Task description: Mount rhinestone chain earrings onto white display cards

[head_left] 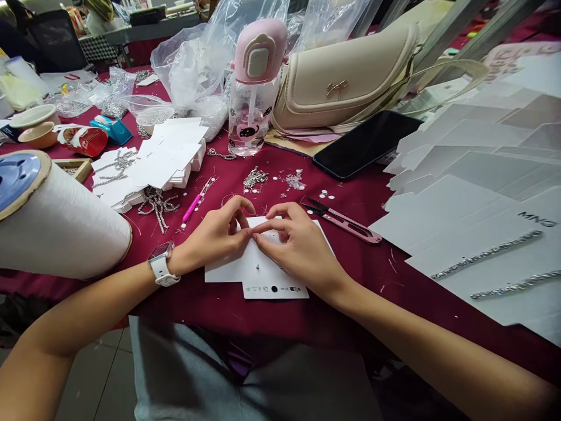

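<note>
A white card (258, 272) lies flat on the maroon tablecloth (350, 275) near the front edge. Both my hands rest on its upper part. My left hand (217, 237), with a white watch at the wrist, has its fingers curled and pinched together at the card's top. My right hand (298, 242) meets it fingertip to fingertip, also pinched. Whatever they pinch is too small to make out. A pink thread snip (346, 221) lies just right of my right hand, a pink pen-like tool (197, 200) just left of my left.
A big white thread cone (56, 219) lies at the left. Stacked white cards (162, 158) with silver chains (158, 204) sit behind. A pink bottle (254, 88), beige handbag (346, 76), black phone (366, 143) stand further back. Finished cards (482, 222) spread at the right.
</note>
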A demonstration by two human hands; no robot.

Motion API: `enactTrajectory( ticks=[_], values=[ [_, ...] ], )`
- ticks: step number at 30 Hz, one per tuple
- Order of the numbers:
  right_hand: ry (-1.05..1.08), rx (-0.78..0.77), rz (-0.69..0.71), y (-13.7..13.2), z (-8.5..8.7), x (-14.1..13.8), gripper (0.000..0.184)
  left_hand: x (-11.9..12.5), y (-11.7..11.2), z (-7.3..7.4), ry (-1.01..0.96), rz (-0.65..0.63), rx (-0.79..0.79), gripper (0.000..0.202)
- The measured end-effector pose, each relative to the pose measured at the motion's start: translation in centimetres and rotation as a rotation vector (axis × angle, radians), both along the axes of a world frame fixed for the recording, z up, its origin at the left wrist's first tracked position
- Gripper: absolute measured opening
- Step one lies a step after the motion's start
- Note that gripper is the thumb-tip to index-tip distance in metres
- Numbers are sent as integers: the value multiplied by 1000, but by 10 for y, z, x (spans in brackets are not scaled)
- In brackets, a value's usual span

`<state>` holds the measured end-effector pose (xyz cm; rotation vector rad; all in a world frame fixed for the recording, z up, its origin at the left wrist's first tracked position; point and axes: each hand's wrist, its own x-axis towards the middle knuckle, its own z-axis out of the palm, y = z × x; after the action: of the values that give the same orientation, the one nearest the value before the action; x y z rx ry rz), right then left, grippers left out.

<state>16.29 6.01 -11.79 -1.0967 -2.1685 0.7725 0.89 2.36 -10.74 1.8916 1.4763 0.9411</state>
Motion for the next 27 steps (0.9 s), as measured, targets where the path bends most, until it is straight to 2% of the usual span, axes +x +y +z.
enactTrajectory(
  ticks=[4,9,12,16,22,27],
  values=[
    [-13,-42,16,1,0,0,13,2,-2,3,82,-6,58,24],
    [-16,-133,66,5,-3,1,16,2,-2,4,261,-55,274,20],
    [-27,-212,95,8,-5,2,19,1,-1,1,336,-74,339,20],
    [-39,-285,126,11,-5,2,20,0,0,1,354,-84,343,19],
    [-39,-297,136,12,-5,2,18,-1,2,2,359,-116,359,20],
    [-35,-262,95,9,-4,1,14,-1,2,3,264,-88,227,19]
  ],
)
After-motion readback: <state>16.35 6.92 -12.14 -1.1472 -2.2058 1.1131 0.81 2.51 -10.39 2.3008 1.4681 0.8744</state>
